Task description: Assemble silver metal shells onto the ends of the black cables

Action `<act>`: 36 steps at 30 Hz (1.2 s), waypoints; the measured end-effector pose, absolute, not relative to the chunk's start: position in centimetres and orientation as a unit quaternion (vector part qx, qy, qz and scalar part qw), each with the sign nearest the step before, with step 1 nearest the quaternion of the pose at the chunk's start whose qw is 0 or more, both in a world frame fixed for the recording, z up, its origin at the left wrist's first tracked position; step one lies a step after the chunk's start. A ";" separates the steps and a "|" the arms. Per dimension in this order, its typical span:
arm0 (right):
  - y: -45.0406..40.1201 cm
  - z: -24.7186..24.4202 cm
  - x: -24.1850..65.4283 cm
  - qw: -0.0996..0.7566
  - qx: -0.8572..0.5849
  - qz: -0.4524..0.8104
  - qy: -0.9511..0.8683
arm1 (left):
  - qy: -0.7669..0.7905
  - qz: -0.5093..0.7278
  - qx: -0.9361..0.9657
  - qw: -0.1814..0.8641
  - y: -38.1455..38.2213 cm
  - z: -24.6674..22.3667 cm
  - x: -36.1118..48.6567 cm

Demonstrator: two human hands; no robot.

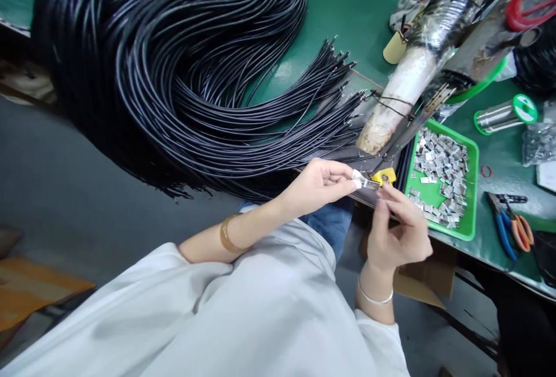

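Between the thumb and fingers of my left hand [332, 183] is a small metal connector [371, 184], held near the table's front edge. White wraps cover the fingertips of that hand. My right hand [397, 223] is just right of the connector, its thumb and fingers pinched together; whatever they hold is too small to make out. A yellow piece [384, 177] lies right behind the connector. The long bundle of black cables [208, 87] curves across the table, its stripped ends [347, 105] pointing toward my hands.
A green tray [471, 191] of metal connectors [441, 163] stands right of my hands. Behind it are a wrapped tube [402, 87] and a solder spool [504, 115]. Blue-handled pliers [504, 232] and orange-handled cutters [521, 232] lie at the right.
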State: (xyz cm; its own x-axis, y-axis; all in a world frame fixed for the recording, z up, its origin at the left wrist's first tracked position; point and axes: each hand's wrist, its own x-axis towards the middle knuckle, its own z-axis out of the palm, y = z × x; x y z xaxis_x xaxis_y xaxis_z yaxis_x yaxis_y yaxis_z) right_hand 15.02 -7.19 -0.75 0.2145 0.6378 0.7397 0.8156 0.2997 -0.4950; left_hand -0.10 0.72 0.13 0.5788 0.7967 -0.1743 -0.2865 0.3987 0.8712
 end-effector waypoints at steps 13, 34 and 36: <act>-6.1 -1.0 14.9 0.461 -0.583 -0.122 -0.657 | 0.355 0.373 0.536 0.669 1.2 0.3 0.8; -6.7 -0.4 15.1 0.446 -0.574 -0.088 -0.681 | 0.369 0.297 0.501 0.724 2.0 1.0 0.3; -6.6 -0.4 15.1 0.454 -0.575 -0.081 -0.676 | 0.369 0.299 0.500 0.724 2.0 1.0 0.4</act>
